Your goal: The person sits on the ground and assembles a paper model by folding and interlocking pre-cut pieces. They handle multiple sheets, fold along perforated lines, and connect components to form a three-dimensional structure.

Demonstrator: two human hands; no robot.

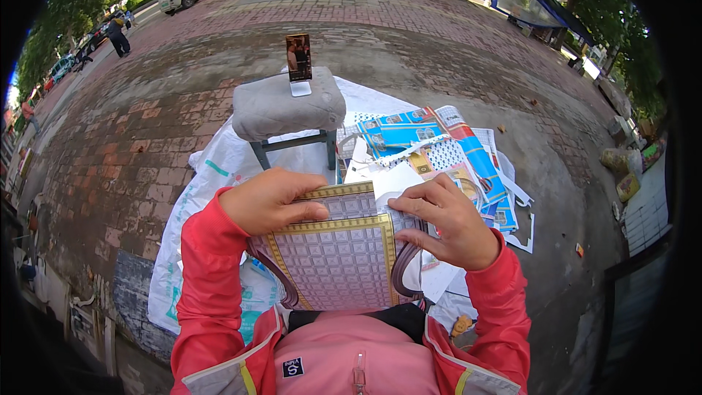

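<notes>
Lilac panel (335, 263), top edge seemingly against fingers (418, 207)

You have the stool (281, 111) with a phone (298, 57) on it, papers (443, 153) at the stool's right, and the panel (333, 260) before the stool, toward you.

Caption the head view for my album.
Left hand holds a gold-bordered, lilac-checked rectangular panel, right hand at its edge, before a grey cloth-covered stool.

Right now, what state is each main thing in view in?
Gold-edged panel: held
Left hand: gripping near its top left
Right hand: gripping its right side
Phone: upright, lit
Gray stool: standing, phone on top
White sheet: spread out
Printed papers: loosely piled
Red jacket: open
</notes>
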